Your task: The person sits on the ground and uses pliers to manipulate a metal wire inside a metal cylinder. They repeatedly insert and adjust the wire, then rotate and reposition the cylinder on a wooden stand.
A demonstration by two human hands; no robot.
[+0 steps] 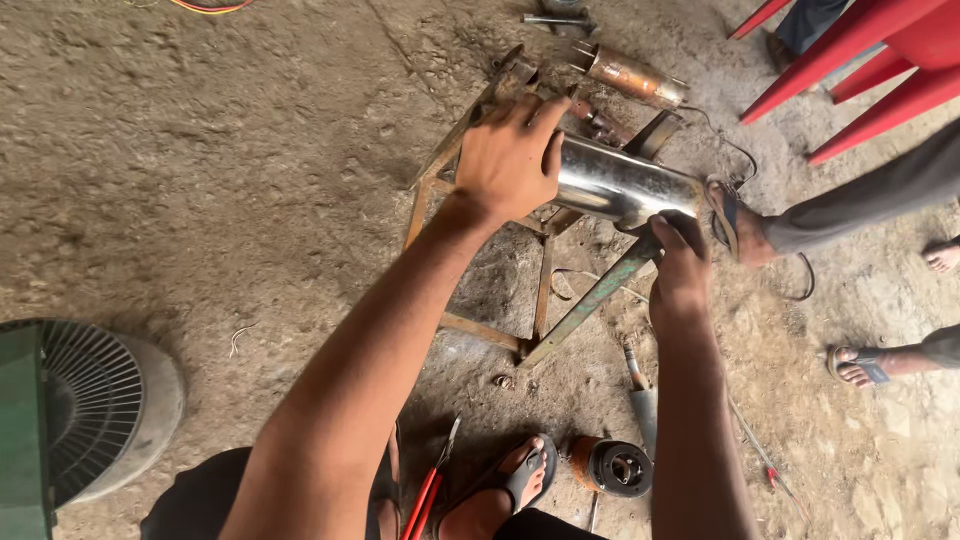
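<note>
Steel, smooth and shiny, makes up the round cylinder that both hands work on; it lies on its side across the top of a rusty angle-iron stand set on a dirt floor. The left hand is spread wide over the cylinder's near-left end, palm down, fingers draped over the curve and pressing rather than closing around it. The right hand sits lower and to the right, curled shut near the cylinder's other end where a green-painted leg of the stand meets it; whether it grips the cylinder's rim, the leg or a tool cannot be told, since the fingers hide the contact. Just beyond the right hand, another person's sandalled foot is pressed against the cylinder's far end. Judging by its thick metal look and polished skin, the cylinder is probably heavy, rigid and slippery, liable to roll on the narrow rails, so a flat palm on top and a firm hold at the end rim or underneath seem the surest grips; the bare mid-section offers little purchase. Past the left hand's fingertips lies a rusty, smaller cylindrical part. Below the right wrist, on the ground by the person's own sandalled foot, rest a dark round motor part and red-handled pliers. A green fan stands well off to the left.
</note>
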